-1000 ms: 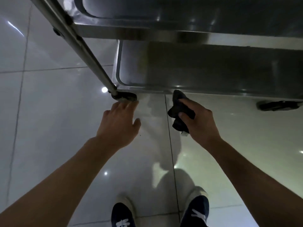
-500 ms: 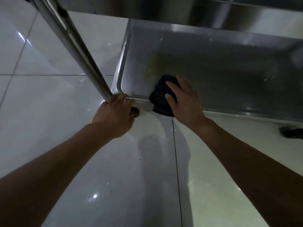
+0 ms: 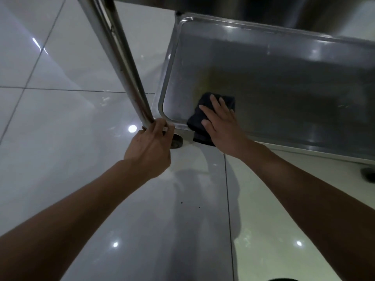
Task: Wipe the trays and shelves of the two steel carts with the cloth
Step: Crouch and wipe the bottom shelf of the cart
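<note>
2 bare forearms reach forward over the glossy tiled floor (image 3: pixel 60 149). Left hand (image 3: pixel 150 147) curls around the foot of the cart's steel post (image 3: pixel 119 61), just above a caster (image 3: pixel 177 141). Right hand (image 3: pixel 221 126) lies flat, fingers straight and spread, pressing the dark cloth (image 3: pixel 199 126) onto the near-left corner of the bottom tray (image 3: pixel 284 94); the cloth's near edge laps over the tray's front rim. Beyond, the underside of the upper shelf (image 3: pixel 263 9) crosses the top.
</note>
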Demonstrator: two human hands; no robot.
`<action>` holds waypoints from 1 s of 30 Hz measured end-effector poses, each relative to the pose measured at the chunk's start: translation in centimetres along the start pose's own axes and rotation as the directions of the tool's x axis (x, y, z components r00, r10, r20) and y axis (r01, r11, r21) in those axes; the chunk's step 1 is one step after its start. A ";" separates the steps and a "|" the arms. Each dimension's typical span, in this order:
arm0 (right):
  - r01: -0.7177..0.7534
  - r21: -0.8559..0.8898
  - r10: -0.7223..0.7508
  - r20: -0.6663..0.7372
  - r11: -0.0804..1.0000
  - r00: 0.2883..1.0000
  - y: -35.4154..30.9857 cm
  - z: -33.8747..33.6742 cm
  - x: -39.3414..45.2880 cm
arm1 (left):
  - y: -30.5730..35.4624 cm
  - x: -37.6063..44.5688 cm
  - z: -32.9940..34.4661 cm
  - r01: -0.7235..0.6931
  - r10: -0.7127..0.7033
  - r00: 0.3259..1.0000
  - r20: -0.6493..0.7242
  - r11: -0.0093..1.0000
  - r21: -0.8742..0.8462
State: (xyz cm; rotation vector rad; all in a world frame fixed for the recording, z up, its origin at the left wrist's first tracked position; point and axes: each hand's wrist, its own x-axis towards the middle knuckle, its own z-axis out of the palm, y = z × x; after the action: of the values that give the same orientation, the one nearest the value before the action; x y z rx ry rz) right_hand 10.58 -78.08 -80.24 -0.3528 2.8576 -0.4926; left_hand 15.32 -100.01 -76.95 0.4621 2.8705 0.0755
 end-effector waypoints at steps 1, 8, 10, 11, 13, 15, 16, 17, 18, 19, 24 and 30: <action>0.019 -0.007 -0.019 0.011 1.000 1.000 -0.8 0.1 0.7 | 0.1 0.0 0.0 0.006 -0.006 1.000 0.005 1.000 -0.007; 0.152 -0.006 -0.152 0.017 0.988 0.988 -6.4 1.9 6.9 | -0.6 -0.2 0.2 -0.025 0.025 1.000 -0.005 0.996 -0.082; 0.169 -0.001 -0.169 0.016 0.986 0.986 -6.6 2.1 7.5 | -1.3 -0.2 0.3 -0.050 0.050 0.999 -0.004 0.995 -0.084; 0.178 0.010 -0.178 0.017 0.984 0.984 -6.5 2.2 7.5 | -1.5 -0.2 0.3 -0.055 0.055 0.998 -0.003 0.995 -0.078; 0.198 0.025 -0.198 -0.001 0.980 0.980 -6.2 2.2 7.2 | -1.4 -0.2 0.2 -0.064 0.064 0.998 -0.002 0.997 -0.032; 0.197 0.038 -0.196 -0.024 0.980 0.980 -5.7 2.2 6.7 | -1.0 -0.2 0.1 -0.077 0.077 0.997 0.011 0.997 0.015; 0.181 0.046 -0.180 -0.026 0.982 0.983 -5.2 2.1 6.5 | -0.8 -0.1 0.1 -0.069 0.068 0.997 0.027 0.997 0.029; 0.158 0.049 -0.157 -0.024 0.986 0.987 -4.5 1.9 6.1 | -0.7 0.1 -0.1 -0.053 0.051 0.998 0.046 0.998 0.038; 0.135 0.044 -0.133 -0.028 0.990 0.991 -3.5 1.7 5.6 | -0.5 0.3 -0.3 -0.039 0.037 0.998 0.046 0.998 0.040; 0.114 0.039 -0.112 -0.035 0.993 0.993 -2.3 1.4 5.0 | -0.2 0.4 -0.6 -0.025 0.024 0.999 0.040 0.999 0.041; 0.036 0.049 -0.031 -0.091 0.998 0.995 3.9 -0.2 1.2 | 2.0 1.6 -2.0 0.031 -0.031 1.000 -0.006 0.996 0.080; -0.018 0.051 0.025 -0.135 0.999 0.991 9.9 -1.7 -2.4 | 11.0 5.3 -1.1 -0.201 0.202 0.979 -0.003 0.977 0.075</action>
State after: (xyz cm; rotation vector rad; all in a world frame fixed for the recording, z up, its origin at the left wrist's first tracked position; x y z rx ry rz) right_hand 10.42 -67.82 -81.73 -0.2898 2.9696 -0.6040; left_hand 13.46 -87.91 -76.06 0.7686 2.8345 0.0052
